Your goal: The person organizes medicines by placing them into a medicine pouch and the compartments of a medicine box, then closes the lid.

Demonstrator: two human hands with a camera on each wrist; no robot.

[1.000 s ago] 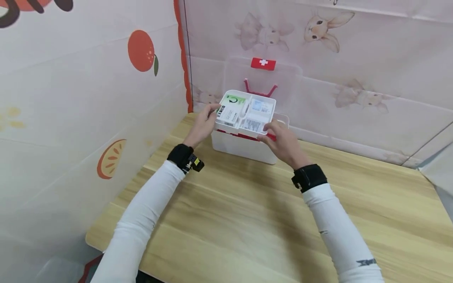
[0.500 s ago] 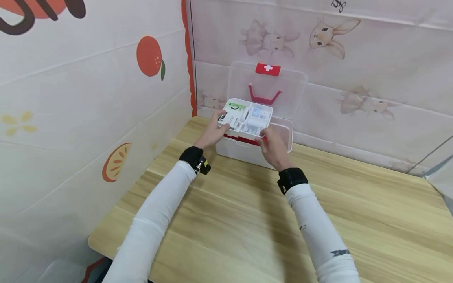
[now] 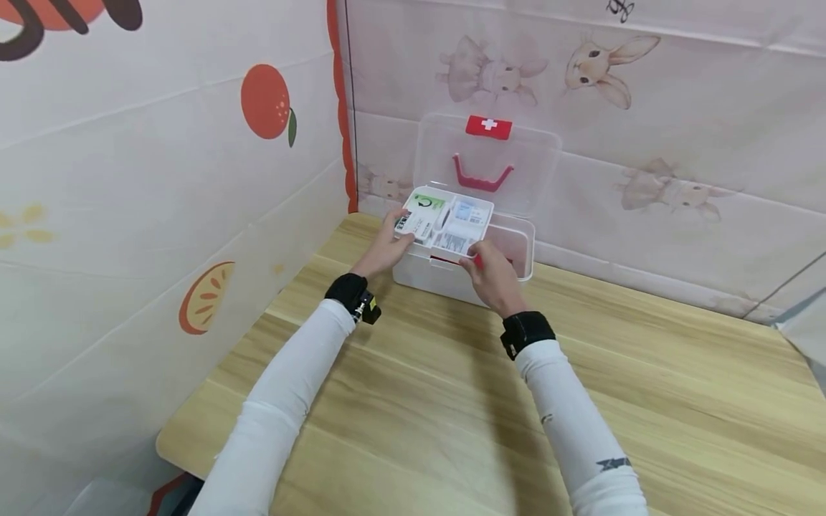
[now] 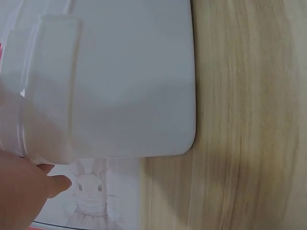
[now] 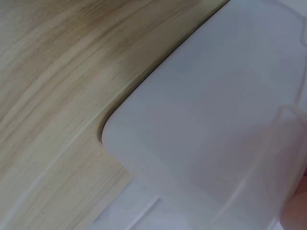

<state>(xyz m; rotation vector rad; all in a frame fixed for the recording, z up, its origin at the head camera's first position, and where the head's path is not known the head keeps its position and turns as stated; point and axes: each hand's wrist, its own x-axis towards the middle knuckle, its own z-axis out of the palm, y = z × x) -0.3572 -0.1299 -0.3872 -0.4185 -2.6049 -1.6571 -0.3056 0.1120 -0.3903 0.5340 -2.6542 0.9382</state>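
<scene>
A white divided tray (image 3: 424,251) sits over the left part of a first-aid box (image 3: 429,282), which stands at the back of the table. In the tray lie a green-and-white medicine box (image 3: 416,223) and white printed packets (image 3: 454,242). My left hand (image 3: 386,251) grips the tray's left side, thumb at the front. The right hand (image 3: 495,278) pinches its front right corner; something red shows by those fingers. The left wrist view has the left hand (image 4: 21,191) beside the box wall (image 4: 134,91). At the right wrist view's edge, a fingertip (image 5: 295,211) shows.
The box's clear lid (image 3: 532,168), with a red handle (image 3: 482,180) and a white-cross label (image 3: 488,127), stands raised against the rabbit-printed back wall (image 3: 710,93). A fruit-printed wall (image 3: 148,179) borders the wooden table (image 3: 413,401) on the left.
Both hands have lowered the tray toward the box and brought it slightly leftward. More of the box's right-hand opening and of the red lid handle now shows.
</scene>
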